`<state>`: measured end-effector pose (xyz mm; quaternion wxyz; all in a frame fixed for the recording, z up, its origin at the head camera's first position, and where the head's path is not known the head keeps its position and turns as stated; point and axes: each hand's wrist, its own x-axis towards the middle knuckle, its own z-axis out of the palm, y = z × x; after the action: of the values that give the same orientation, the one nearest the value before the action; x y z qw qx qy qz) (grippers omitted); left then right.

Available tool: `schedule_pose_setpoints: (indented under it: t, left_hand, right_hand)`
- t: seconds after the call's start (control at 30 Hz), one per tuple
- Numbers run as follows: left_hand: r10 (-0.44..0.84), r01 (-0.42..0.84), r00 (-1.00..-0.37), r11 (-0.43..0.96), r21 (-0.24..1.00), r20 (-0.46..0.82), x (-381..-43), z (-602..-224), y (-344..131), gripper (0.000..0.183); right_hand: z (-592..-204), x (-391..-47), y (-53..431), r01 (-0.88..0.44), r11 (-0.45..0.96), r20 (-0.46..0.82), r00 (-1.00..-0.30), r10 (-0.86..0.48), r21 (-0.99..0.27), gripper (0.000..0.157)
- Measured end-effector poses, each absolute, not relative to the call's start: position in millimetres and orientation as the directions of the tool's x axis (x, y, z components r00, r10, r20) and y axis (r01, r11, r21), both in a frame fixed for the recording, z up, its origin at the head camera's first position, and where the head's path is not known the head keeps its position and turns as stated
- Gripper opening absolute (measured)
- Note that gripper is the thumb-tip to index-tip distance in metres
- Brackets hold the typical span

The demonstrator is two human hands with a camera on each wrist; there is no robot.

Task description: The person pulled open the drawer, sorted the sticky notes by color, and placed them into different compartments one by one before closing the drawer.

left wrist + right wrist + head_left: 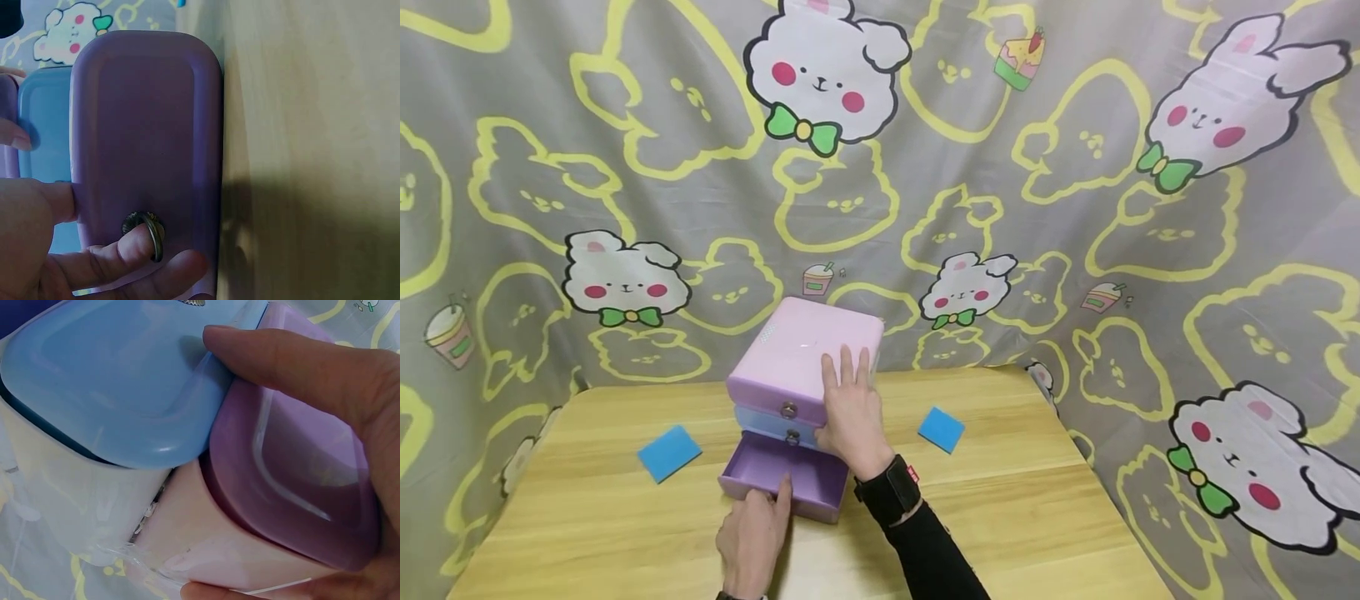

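Observation:
A small three-tier drawer unit [801, 333] with a pink top stands near the back of the table. Its purple bottom drawer [820, 475] is pulled out and shows a bare purple inside. My left hand [748, 537] holds that drawer by the front: one finger reaches over the rim, another sits at the metal ring pull [155, 240]. Holding the unit's upper right corner is my right hand [853, 417], fingers spread over the pink top and thumb on the blue middle drawer [119, 381]. Both the blue drawer and the purple top drawer [294, 450] are closed.
One blue square [670, 452] lies on the wooden table [587, 525] left of the unit, and a second blue square [942, 429] lies to its right. A grey curtain [700, 200] with rabbit prints hangs behind and at both sides.

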<state>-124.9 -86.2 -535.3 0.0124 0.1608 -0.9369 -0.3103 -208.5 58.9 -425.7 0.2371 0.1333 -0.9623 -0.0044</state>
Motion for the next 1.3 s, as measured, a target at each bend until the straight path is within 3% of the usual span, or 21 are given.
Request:
schedule_pose_setpoints:
  t: [1.3]
  left_hand:
    - [-0.343, -0.350, -0.929, 0.698, 0.624, -0.139, -111.6, -542.1, -90.9, 0.075]
  right_hand:
    - [-426.4, -204.8, 58.4, -0.263, 0.963, 0.485, -0.836, -0.256, 0.056, 0.120]
